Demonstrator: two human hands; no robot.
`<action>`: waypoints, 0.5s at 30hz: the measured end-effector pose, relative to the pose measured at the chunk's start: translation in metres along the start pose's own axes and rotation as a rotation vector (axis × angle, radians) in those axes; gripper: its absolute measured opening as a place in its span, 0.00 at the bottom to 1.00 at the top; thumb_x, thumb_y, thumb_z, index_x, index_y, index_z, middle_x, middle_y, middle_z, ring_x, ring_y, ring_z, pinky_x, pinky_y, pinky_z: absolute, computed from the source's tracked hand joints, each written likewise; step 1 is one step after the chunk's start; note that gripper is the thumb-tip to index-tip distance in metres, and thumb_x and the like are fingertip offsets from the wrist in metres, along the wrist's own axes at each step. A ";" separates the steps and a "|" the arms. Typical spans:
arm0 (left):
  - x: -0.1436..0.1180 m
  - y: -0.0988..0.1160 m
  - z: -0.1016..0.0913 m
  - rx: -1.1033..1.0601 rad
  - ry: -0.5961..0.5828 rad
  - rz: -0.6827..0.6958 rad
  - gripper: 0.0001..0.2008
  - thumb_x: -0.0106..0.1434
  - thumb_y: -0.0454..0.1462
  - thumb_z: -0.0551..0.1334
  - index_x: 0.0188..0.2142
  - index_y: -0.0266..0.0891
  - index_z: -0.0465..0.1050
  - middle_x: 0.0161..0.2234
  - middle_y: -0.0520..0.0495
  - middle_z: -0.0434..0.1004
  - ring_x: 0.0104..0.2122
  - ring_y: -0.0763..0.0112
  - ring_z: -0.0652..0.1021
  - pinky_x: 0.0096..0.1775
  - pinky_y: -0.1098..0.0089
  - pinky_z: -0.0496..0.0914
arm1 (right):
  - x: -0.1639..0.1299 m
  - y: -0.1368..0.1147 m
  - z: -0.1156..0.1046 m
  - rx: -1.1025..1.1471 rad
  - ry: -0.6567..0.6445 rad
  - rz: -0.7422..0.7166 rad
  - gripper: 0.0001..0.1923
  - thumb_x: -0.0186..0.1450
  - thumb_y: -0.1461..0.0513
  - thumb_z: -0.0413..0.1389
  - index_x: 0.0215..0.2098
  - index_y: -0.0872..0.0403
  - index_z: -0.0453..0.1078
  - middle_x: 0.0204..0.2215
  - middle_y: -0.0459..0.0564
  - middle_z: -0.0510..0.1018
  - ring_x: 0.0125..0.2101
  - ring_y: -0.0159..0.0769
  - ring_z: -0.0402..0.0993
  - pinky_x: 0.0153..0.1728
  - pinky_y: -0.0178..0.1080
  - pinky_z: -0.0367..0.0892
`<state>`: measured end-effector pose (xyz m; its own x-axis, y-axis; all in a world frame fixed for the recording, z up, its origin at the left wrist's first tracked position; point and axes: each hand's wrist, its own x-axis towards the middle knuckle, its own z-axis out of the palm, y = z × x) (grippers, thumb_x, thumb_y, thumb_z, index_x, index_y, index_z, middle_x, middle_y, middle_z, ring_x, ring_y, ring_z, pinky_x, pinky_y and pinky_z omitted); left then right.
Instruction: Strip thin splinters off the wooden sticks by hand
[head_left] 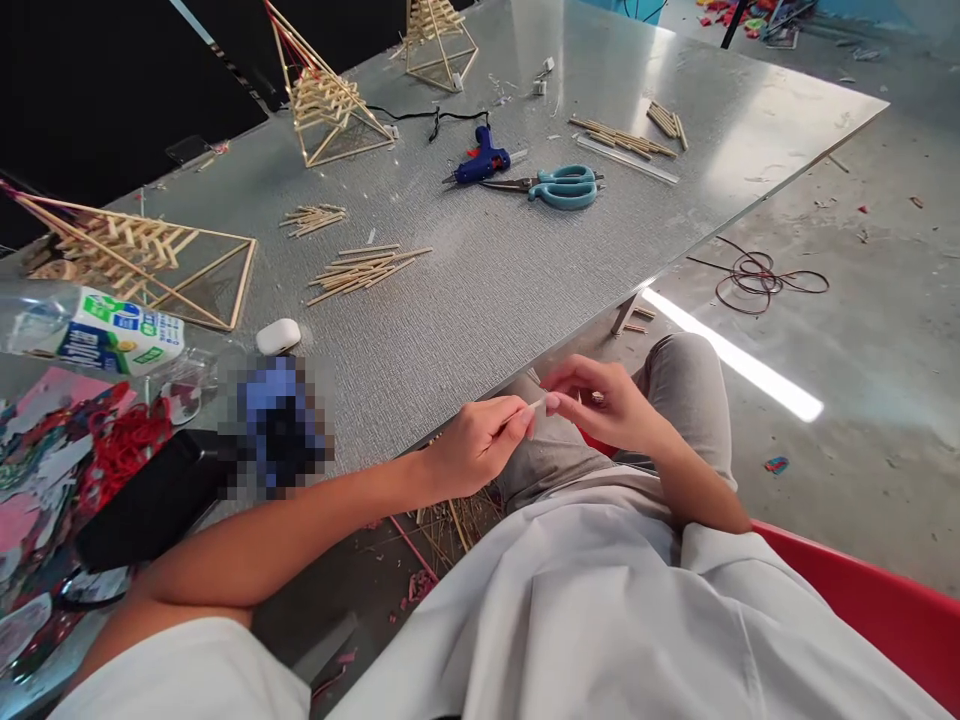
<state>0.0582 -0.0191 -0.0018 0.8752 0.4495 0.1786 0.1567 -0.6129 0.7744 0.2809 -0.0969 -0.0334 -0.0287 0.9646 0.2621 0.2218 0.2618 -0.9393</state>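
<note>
Above my lap, just off the table's near edge, my two hands meet at the fingertips. My left hand (pixel 484 440) is closed, thumb and forefinger pinching one end of a small pale strip (pixel 538 403). The thumb and fingers of my right hand (pixel 604 400) pinch the strip's other end, its remaining fingers curled. Most of the strip is hidden by fingers, so its material cannot be made out. On the table beyond lie a blue glue gun (pixel 482 160), teal-handled scissors (pixel 564 187) and a pile of thin wooden sticks (pixel 367 270).
Wooden-stick pyramid frames (pixel 326 105) stand along the table's far left side. A plastic bottle (pixel 124 330), a white earbud case (pixel 277 336), a black case (pixel 150 500) and colourful scraps (pixel 45 470) crowd the left. More sticks (pixel 622 137) lie at the back. A cord (pixel 757 280) lies on the floor.
</note>
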 end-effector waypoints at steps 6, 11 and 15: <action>-0.002 -0.005 0.002 0.112 0.000 0.069 0.15 0.81 0.34 0.51 0.37 0.39 0.70 0.29 0.52 0.71 0.28 0.73 0.70 0.33 0.71 0.65 | 0.000 -0.006 0.004 -0.036 -0.168 0.002 0.17 0.78 0.55 0.57 0.34 0.55 0.75 0.20 0.40 0.76 0.19 0.24 0.62 0.22 0.32 0.55; -0.003 -0.005 0.001 0.124 0.002 0.008 0.16 0.81 0.36 0.50 0.36 0.39 0.69 0.29 0.52 0.71 0.27 0.73 0.69 0.33 0.70 0.65 | -0.003 -0.004 0.004 -0.232 -0.127 -0.145 0.12 0.79 0.62 0.52 0.38 0.53 0.72 0.26 0.43 0.81 0.19 0.25 0.64 0.25 0.33 0.58; -0.001 -0.004 0.001 0.081 0.008 -0.013 0.16 0.81 0.36 0.50 0.35 0.40 0.68 0.28 0.53 0.69 0.26 0.72 0.68 0.33 0.70 0.64 | -0.004 -0.001 0.006 -0.384 -0.110 -0.209 0.11 0.80 0.64 0.48 0.40 0.52 0.69 0.29 0.46 0.83 0.23 0.30 0.73 0.29 0.34 0.63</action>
<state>0.0570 -0.0172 -0.0058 0.8691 0.4630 0.1742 0.2049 -0.6575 0.7251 0.2746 -0.1009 -0.0354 -0.2105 0.8952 0.3928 0.5453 0.4410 -0.7128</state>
